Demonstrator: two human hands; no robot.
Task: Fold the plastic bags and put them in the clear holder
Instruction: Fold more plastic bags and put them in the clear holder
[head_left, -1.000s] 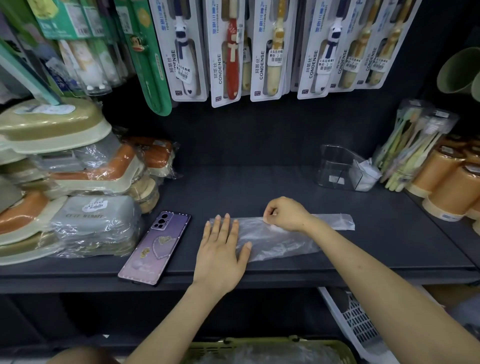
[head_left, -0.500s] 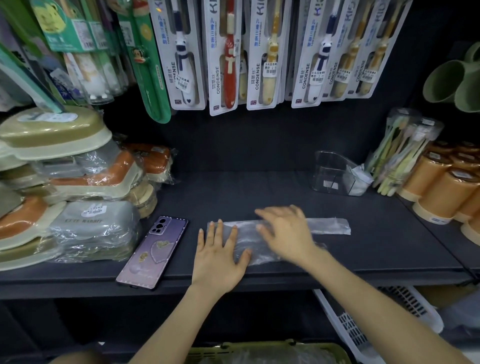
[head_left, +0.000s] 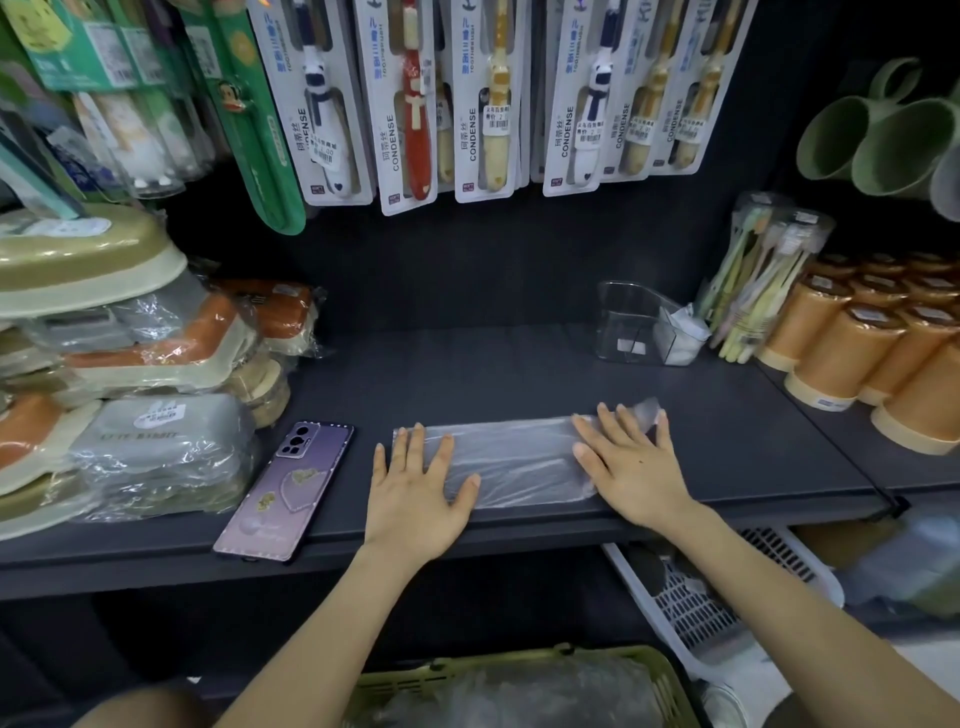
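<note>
Plastic bag (head_left: 511, 460): folded strip, long axis left-right on shelf (head_left: 727, 447), flattened under 2 spread palms, left hand (head_left: 415, 493) and right hand (head_left: 631, 467).

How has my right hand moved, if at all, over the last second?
Yes: the right hand slid rightward along the plastic bag, away from the phone.

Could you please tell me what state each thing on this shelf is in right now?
plastic bag: flattened into a long strip, lying on the shelf.
left hand: open, pressing flat on the bag's left end.
right hand: open, pressing flat on the bag's right end.
clear holder: upright at the back, white folded plastic inside.
phone: lying face down, left of the bag.
</note>
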